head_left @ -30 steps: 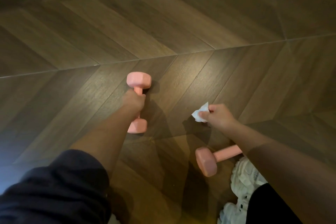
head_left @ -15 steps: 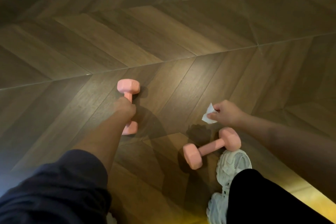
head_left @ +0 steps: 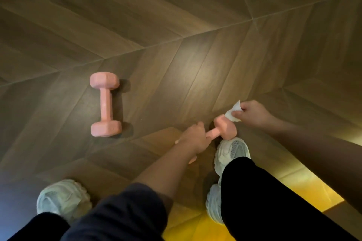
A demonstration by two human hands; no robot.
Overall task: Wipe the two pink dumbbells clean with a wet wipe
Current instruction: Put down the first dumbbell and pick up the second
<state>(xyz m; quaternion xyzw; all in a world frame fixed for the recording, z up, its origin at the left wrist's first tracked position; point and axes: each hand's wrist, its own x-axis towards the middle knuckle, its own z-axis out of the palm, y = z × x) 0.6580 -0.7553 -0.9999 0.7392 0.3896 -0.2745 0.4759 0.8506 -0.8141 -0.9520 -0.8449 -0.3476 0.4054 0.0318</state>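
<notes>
Left hand: fingers curled round the handle of the right dumbbell, closed on it. The near head is mostly hidden under the wrist; only slivers of pink show.

Right hand: fingertips and thumb pinch a small crumpled wipe, which touches the top edge of that dumbbell's far head. Little of the wipe is spread out; most is bunched in the pinch.

Right dumbbell lies slantwise, far head just beside the toe of the right shoe, possibly touching it. Cannot tell whether it rests on the floor or is raised a little.

Left dumbbell lies flat on the floor, well apart to the left, handle running near to far, no hand on it.

Judged step: start of wiping the right dumbbell's far head.

Risks:
- Bunched wipe covers only a thin strip, so faces of the head get missed unless it is opened or the dumbbell is turned.
- Handle under the left hand's grip goes unwiped unless the grip shifts.
- Damp coating may turn slick; a loose grip could drop the weight on the shoe.
- Underside against the floor or shoe is easy to skip.
</notes>
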